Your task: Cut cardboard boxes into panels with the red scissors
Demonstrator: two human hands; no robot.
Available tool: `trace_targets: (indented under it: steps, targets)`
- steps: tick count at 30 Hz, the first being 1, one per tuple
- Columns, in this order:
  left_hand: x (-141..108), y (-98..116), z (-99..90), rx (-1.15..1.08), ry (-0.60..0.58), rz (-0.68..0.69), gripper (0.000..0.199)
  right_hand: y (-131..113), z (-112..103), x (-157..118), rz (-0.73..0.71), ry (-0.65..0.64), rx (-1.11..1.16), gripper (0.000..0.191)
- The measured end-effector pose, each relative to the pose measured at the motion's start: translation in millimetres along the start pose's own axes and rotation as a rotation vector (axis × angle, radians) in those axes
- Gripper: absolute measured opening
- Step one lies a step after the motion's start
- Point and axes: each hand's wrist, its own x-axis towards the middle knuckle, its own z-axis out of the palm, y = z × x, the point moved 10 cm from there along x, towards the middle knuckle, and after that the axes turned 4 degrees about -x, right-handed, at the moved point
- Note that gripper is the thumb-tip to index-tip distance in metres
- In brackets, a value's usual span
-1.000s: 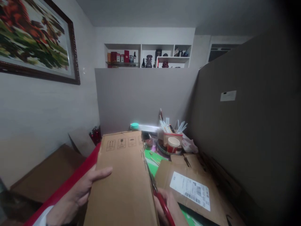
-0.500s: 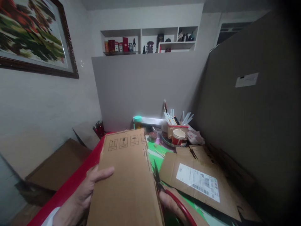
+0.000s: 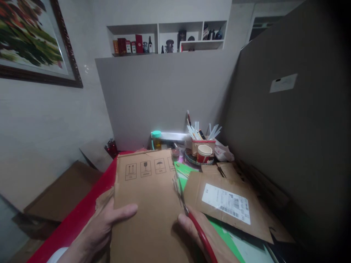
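Note:
A brown cardboard piece [image 3: 148, 204], printed with arrow, glass and umbrella symbols, stands tilted in front of me. My left hand [image 3: 106, 223] grips its left edge, thumb across the face and fingers hidden behind. Along the right edge, which looks ragged near the top, my right hand [image 3: 197, 230] is wrapped round red-handled scissors [image 3: 201, 233]. Their dark blades point up and away beside that edge; whether they are cutting into it I cannot tell. My right thumb lies close to the cardboard's face.
Another cardboard piece with a white shipping label [image 3: 226, 204] lies to the right on a green sheet [image 3: 227, 241]. Behind stand a paper cup [image 3: 204, 154], a box of white sticks [image 3: 203, 144] and a teal-lidded jar [image 3: 156, 138]. A grey panel [image 3: 274, 120] rises at the right.
The cardboard's printed top now leans more toward the camera. The scissors and right hand have shifted slightly up along its right edge. The camera view has dipped and turned slightly right.

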Motion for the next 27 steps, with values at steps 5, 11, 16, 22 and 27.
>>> trace_targets:
  steps: [5,11,16,22,27]
  targets:
    - [-0.6,-4.1,3.8,0.015,-0.007,-0.018,0.093,3.0,9.1,10.2,0.051,-0.045,0.054,0.040]
    - [0.9,-8.8,2.0,-0.031,0.023,-0.024,0.090,7.1,9.2,3.3,0.119,-0.001,0.145,0.042]
    - [0.4,-9.2,2.9,-0.017,0.032,-0.035,0.093,6.9,24.2,5.6,0.124,-0.090,0.218,0.052]
    - [3.6,-5.5,-1.6,0.016,0.034,0.007,0.090,24.2,34.4,13.2,0.124,-0.136,0.117,0.059]
    - [1.8,-17.9,4.9,0.004,-0.025,-0.061,0.097,25.7,30.2,11.6,0.211,-0.119,0.128,0.057]
